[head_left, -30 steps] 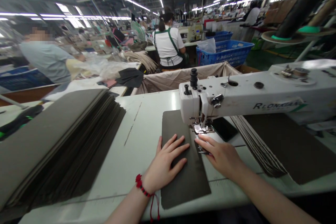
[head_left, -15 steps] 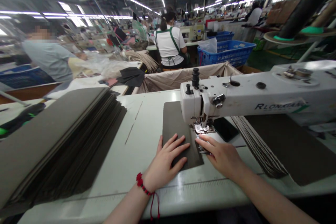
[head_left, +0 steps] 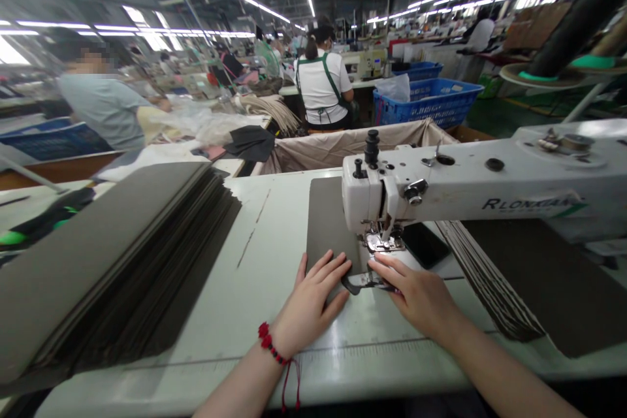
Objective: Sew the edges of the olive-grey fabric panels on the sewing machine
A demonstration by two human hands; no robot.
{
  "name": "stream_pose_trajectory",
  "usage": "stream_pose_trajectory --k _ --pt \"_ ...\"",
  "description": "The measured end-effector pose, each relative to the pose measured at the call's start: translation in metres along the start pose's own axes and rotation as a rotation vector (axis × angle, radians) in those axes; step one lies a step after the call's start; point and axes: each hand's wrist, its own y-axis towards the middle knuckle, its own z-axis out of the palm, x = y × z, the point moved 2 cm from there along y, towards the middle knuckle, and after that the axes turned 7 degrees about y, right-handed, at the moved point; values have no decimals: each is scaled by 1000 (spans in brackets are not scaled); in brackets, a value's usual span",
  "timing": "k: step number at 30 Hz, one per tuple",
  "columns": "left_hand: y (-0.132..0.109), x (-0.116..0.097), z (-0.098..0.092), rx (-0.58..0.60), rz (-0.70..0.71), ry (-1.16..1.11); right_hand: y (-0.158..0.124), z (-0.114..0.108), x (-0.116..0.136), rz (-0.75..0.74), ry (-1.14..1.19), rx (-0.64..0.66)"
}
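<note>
A dark grey sheet of material [head_left: 329, 215] lies on the pale sewing table, its right side under the head of a white sewing machine [head_left: 450, 186]. My left hand [head_left: 313, 297] rests flat with spread fingers on the sheet's near end. Just right of it, my right hand [head_left: 421, 297] has its fingers stretched out, fingertips beside the presser foot [head_left: 386, 243]. They lie over a small metal attachment [head_left: 361, 282], partly hiding it. Whether they touch the sheet I cannot tell. A dark phone [head_left: 424, 245] lies behind my right hand.
A tall stack of grey sheets [head_left: 122, 235] fills the table's left side. Another stack [head_left: 543, 274] lies right, partly beneath the machine arm. Behind the table are a cloth-lined bin [head_left: 323, 151], a blue basket [head_left: 426, 101] and two seated people. Thread cones [head_left: 573, 32] stand at upper right.
The grey sheet has slid away from me under the machine head, uncovering more of the metal attachment. Both hands keep nearly the same place. The view has shifted slightly.
</note>
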Motion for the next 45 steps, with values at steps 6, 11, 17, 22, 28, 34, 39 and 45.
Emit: stream_pose_trajectory --k 6,11,17,22,28,34,39,45 --pt "1 0 1 0 -36 29 -1 3 -3 -22 3 -13" --pt "2 1 5 -20 -59 60 -1 5 -5 -34 -9 -24" --pt "2 1 7 -27 -70 68 -1 9 -8 -32 -21 -23" --pt "2 1 6 -21 -70 77 -1 9 -8 -40 -27 -21" --pt "2 2 8 -29 -66 87 -1 9 -8 -32 -30 -15" --pt "2 2 9 -23 -66 97 -1 7 -8 -24 -12 -14" --pt "3 1 9 -18 -59 114 0 6 -6 -30 -6 -23" --pt "3 2 9 -22 -57 111 0 7 -7 -33 4 -31"
